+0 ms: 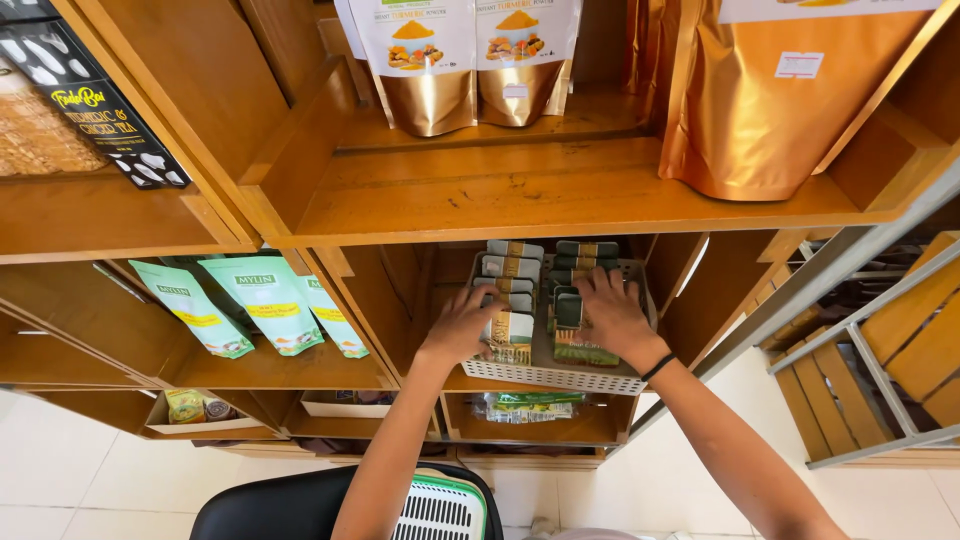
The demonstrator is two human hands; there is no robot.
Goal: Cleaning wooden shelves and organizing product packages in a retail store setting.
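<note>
1. Both hands are inside the white basket (545, 377) on the middle wooden shelf (560, 200). The left hand (462, 325) has its fingers loosely spread over a small cream packet (508, 335), touching it more than gripping.
2. The right hand (612, 310) lies flat on a dark green packet (572, 330) just beside it, fingers narrow.
3. The packets stand in tight upright rows, so I'd guess one nudge could tip the ones behind the fingers like dominoes.
4. The basket's front edge overhangs the shelf, so pulling toward the wrists might drag it off.
</note>
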